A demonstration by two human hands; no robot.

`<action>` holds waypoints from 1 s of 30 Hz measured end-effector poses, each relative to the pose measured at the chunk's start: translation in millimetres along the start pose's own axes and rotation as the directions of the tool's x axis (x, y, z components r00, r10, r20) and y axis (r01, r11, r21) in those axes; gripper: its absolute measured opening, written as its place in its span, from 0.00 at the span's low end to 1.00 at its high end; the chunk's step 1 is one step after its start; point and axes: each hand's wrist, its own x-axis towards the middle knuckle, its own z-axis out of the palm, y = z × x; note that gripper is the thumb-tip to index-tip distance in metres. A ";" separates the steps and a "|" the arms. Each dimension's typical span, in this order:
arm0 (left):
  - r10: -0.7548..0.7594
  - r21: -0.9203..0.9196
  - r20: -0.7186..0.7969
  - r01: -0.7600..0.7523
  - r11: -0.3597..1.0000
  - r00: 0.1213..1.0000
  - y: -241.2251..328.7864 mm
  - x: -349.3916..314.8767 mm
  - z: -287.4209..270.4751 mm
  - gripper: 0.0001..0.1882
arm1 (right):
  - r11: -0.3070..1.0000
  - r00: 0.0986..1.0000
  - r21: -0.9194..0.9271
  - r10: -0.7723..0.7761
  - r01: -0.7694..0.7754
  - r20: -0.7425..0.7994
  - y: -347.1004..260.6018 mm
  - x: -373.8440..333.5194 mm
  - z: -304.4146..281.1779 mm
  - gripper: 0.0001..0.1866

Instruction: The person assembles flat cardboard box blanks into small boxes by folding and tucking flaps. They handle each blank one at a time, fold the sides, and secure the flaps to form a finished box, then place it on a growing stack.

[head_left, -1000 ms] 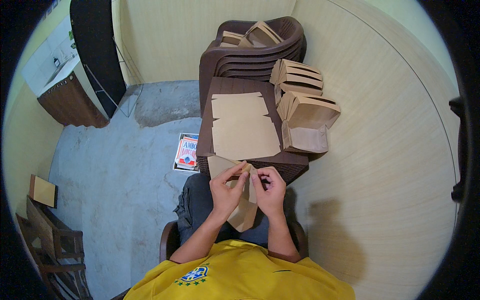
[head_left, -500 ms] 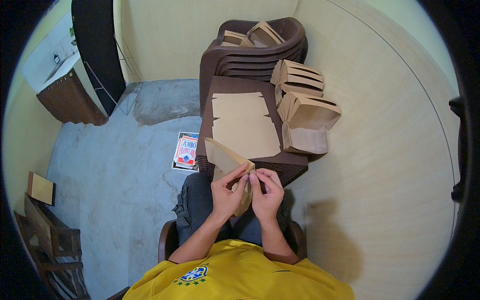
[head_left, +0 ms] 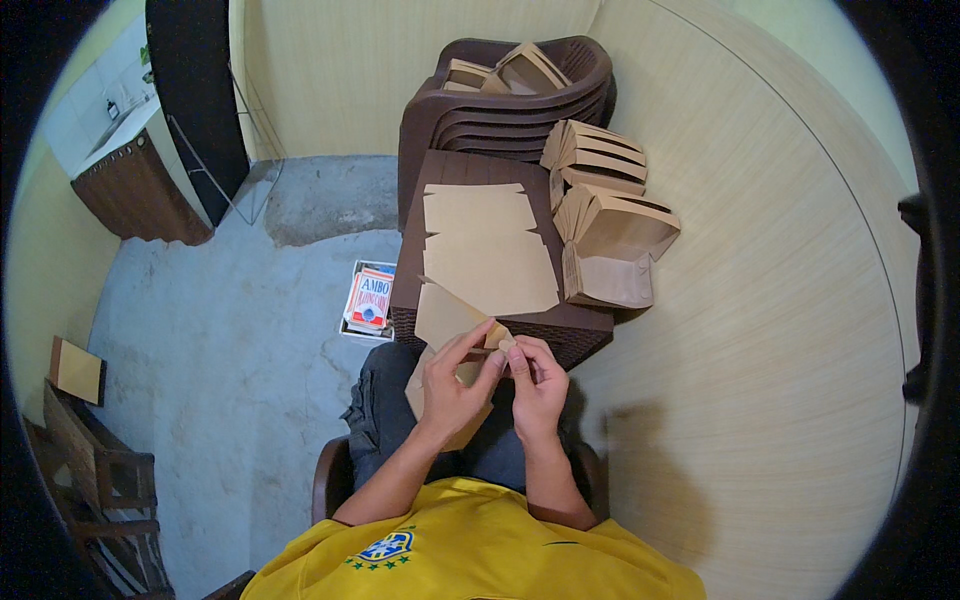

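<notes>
Above my lap I hold a partly folded brown cardboard box [head_left: 443, 312] at its right-hand corner. My left hand [head_left: 458, 388] grips the cardboard near that corner, its thumb and index finger close to the fold. My right hand [head_left: 538, 385] pinches the same corner between thumb and fingers, almost touching my left thumb. A lower panel of the box hangs behind my left hand and wrist, partly hidden. Just beyond, a flat cardboard blank [head_left: 490, 270] with notched edges lies on the brown table [head_left: 460, 166].
Folded cardboard boxes [head_left: 620, 240] stand nested along the table's right side, by the wall. Behind it, stacked brown plastic chairs [head_left: 430, 125] carry more folded boxes [head_left: 525, 72]. On the floor to the left sits a small white box [head_left: 345, 318] holding a red-and-white pack [head_left: 370, 298].
The held box has turned, so its upper panel faces me more and its lower panel shows further left. Both hands stay at the corner, their fingers slightly shifted.
</notes>
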 end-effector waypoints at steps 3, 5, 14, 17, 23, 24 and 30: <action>0.016 -0.087 0.053 -0.012 0.996 0.998 2.6 -1.4 -1.2 0.34 | 0.968 0.985 0.181 0.173 -0.175 0.031 2.4 2.5 -5.4 0.09; -0.099 -0.238 0.087 0.117 0.964 0.991 2.8 -3.8 -0.5 0.37 | 0.889 0.961 0.365 0.266 -0.275 0.076 4.0 5.3 -8.9 0.11; -0.235 -0.148 0.165 0.260 0.954 0.958 -14.3 -4.9 4.3 0.34 | 0.895 0.945 0.314 0.272 -0.318 0.183 17.4 9.3 -15.2 0.16; -0.184 -0.120 0.162 0.204 0.972 0.970 -15.2 -5.6 5.6 0.32 | 0.912 0.950 0.271 0.276 -0.307 0.145 19.4 8.6 -12.8 0.20; -0.226 -0.178 0.186 0.259 0.949 0.956 -17.2 -1.0 3.1 0.21 | 0.992 0.993 -0.045 0.116 -0.114 0.032 25.1 6.5 -8.7 0.15; -0.262 -0.209 0.184 0.298 0.932 0.948 -18.4 1.4 2.3 0.18 | 0.995 0.996 -0.072 0.077 -0.074 0.043 25.7 5.7 -8.3 0.13; -0.341 -0.259 0.114 0.359 0.897 0.933 -28.1 14.2 -1.4 0.10 | 0.993 0.997 -0.102 -0.055 0.061 0.060 22.2 2.7 -5.3 0.05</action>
